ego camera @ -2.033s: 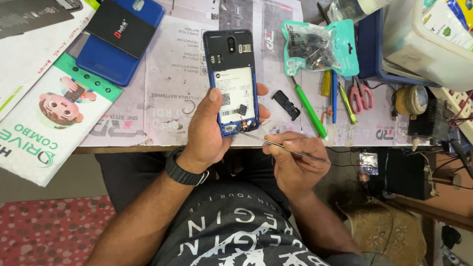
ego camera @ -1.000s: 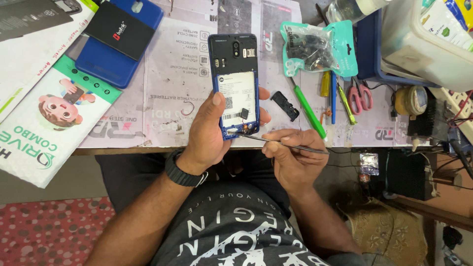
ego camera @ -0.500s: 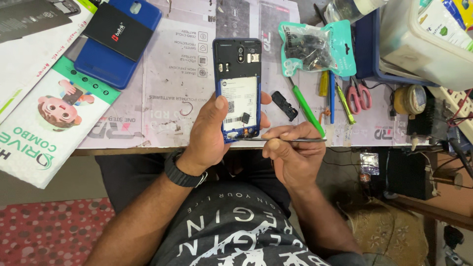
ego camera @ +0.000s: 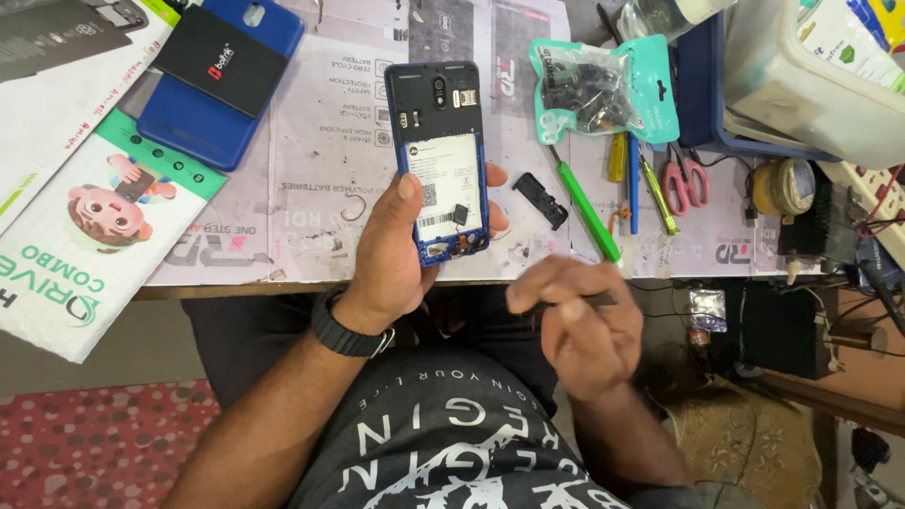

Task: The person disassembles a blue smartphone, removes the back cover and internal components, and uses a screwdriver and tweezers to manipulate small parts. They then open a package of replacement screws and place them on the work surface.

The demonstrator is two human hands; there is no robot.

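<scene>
My left hand (ego camera: 391, 250) grips an opened blue phone (ego camera: 439, 151), its back cover off, held upright over the table edge. My thumb lies on the white label inside it. A small black chip (ego camera: 460, 214) rests on the phone's lower part. My right hand (ego camera: 575, 320) is lower right of the phone, blurred, with a thin metal tool (ego camera: 589, 300) pinched in its fingers, off the phone.
A small black part (ego camera: 540, 200) lies right of the phone. A green screwdriver (ego camera: 584, 209), more tools, pink scissors (ego camera: 681, 179) and a teal parts bag (ego camera: 603, 90) sit at the right. A blue back cover with a black battery (ego camera: 222, 75) is at upper left.
The phone has shifted slightly up and right. My right hand with the thin tool has drawn back from the phone's lower edge, down and to the right.
</scene>
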